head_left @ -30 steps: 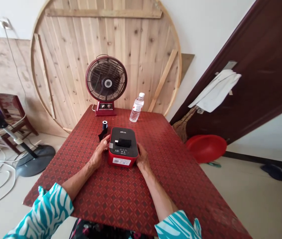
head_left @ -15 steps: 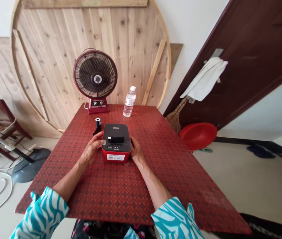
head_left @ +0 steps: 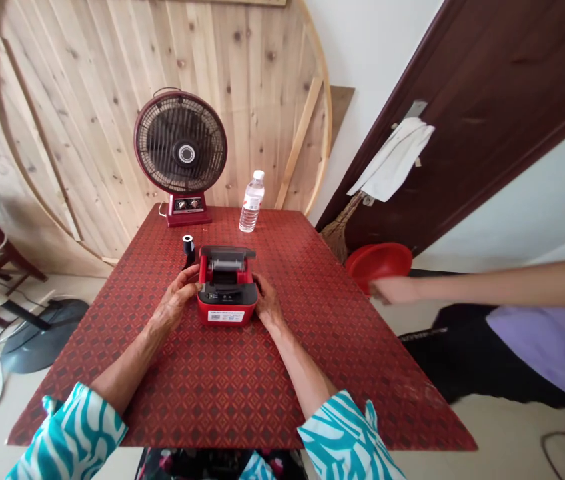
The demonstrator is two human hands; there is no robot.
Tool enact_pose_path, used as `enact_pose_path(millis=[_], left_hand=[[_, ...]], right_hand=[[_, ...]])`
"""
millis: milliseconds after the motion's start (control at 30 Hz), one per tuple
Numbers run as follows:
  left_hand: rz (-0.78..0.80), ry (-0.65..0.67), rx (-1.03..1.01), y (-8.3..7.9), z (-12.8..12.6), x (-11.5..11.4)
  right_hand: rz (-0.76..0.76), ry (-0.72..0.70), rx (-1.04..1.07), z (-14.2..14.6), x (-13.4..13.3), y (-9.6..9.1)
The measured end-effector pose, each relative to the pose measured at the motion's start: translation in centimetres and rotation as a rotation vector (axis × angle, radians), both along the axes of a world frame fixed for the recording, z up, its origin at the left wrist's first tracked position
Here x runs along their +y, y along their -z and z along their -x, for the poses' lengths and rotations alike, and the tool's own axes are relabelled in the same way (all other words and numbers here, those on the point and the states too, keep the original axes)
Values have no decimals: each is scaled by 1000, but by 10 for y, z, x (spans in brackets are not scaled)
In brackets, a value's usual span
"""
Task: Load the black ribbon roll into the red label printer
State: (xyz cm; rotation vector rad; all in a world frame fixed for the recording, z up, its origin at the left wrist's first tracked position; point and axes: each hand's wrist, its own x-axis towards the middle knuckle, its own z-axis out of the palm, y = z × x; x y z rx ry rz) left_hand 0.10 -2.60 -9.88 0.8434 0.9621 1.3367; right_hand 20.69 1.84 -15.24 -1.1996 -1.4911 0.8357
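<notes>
A small red and black label printer (head_left: 226,293) sits on the red patterned tablecloth (head_left: 242,387) with its lid swung up, showing the inside. My left hand (head_left: 177,300) grips its left side, thumb on the top edge. On the printer's right side rests my right hand (head_left: 266,308), fingers curled against the casing. A small black roll (head_left: 187,245) stands just behind the left hand.
A red table fan (head_left: 181,157) and a water bottle (head_left: 251,201) stand at the table's far edge. Another person's arm (head_left: 482,288) reaches in from the right toward a red basin (head_left: 380,261) on the floor. A fan stand base (head_left: 37,337) lies left.
The printer's lid has gone from closed to open. Another person's arm has come into view from the right. The camera has shifted; my hands stay at the printer's sides.
</notes>
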Motion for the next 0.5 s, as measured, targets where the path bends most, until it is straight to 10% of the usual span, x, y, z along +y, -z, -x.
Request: enact_pose_path(millis=[500], left_hand=[[-43,0,53,7,3,1]], right_hand=[[-37,-10,20,0,3,2]])
